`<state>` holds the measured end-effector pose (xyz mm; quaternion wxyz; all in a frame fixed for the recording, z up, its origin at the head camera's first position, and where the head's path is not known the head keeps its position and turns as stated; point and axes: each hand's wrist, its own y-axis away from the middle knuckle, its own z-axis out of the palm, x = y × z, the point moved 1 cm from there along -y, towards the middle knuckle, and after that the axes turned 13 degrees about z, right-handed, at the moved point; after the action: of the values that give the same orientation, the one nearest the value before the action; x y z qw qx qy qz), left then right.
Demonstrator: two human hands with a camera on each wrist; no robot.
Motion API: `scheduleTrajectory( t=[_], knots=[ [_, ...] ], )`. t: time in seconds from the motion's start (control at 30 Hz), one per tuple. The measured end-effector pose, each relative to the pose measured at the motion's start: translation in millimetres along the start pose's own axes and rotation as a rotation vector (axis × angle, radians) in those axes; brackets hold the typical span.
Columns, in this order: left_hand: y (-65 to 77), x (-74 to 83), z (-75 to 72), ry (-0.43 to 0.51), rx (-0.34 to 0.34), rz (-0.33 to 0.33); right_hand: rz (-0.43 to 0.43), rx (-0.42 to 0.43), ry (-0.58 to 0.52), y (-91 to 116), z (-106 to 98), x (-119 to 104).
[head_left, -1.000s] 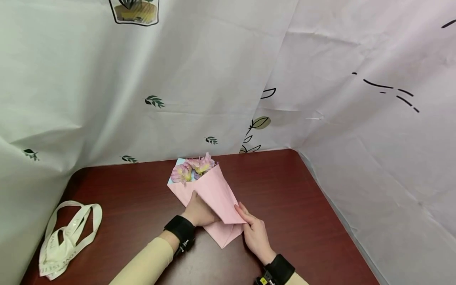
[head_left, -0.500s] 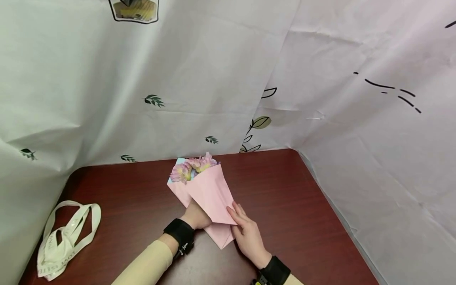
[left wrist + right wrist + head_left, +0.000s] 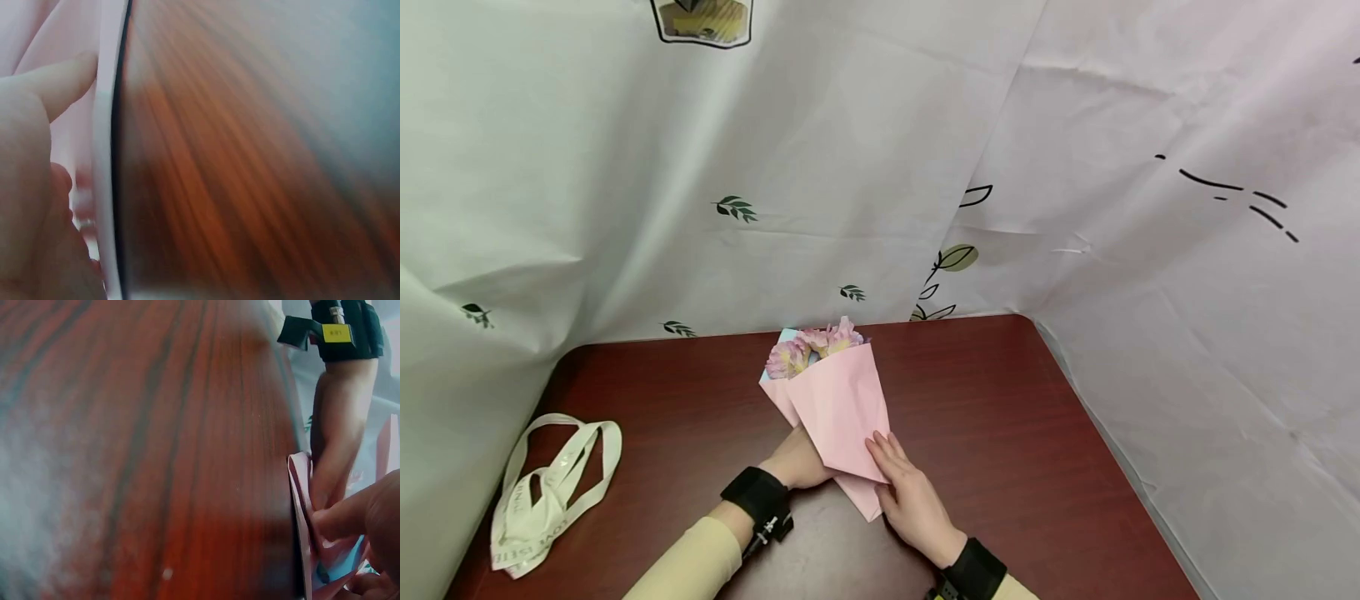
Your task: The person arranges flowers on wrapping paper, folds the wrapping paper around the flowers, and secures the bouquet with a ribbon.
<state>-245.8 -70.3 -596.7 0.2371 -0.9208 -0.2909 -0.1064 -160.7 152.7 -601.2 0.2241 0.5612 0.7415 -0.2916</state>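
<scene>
A bouquet of pinkish-purple flowers (image 3: pixel 816 346) lies in pink wrapping paper (image 3: pixel 842 408), its pale blue inner side showing at the top left corner. A wide flap slants across the front. My left hand (image 3: pixel 797 460) reaches in under that flap, most of its fingers hidden; in the left wrist view a straight digit (image 3: pixel 69 78) touches the paper near its edge. On the flap's lower right corner, my right hand (image 3: pixel 917 504) lays its fingers over the top with the thumb beneath. The right wrist view shows that thumb (image 3: pixel 344 519) inside the paper fold (image 3: pixel 302 512).
A crumpled white cloth bag (image 3: pixel 542 508) with looped handles lies at the left of the dark red wooden table (image 3: pixel 985 417). Behind and to the right hangs a pale printed curtain (image 3: pixel 820 167). Black straps (image 3: pixel 756 500) circle both wrists.
The right hand has drawn the flap's corner leftward and down over the bouquet, covering more of the lower paper. My left hand has slid a little left and partly out from under the flap.
</scene>
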Motion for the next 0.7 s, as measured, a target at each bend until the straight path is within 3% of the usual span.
scheduleTrajectory(
  t=[0.2, 0.37, 0.53, 0.7],
  knots=[
    [18.3, -25.5, -9.2, 0.072, -0.121, -0.083, -0.022, -0.021, 0.025, -1, 0, 3],
    [32.5, -47.6, -13.4, 0.098, -0.173, -0.142, -0.008, -0.038, 0.049, -1, 1, 3],
    [37.7, -54.6, -20.7, 0.147, -0.178, -0.18, 0.032, -0.039, 0.071, 0, 3, 2],
    [35.7, -52.9, -24.7, 0.117, -0.236, -0.206, 0.08, -0.088, 0.111, 1, 5, -3]
  ],
)
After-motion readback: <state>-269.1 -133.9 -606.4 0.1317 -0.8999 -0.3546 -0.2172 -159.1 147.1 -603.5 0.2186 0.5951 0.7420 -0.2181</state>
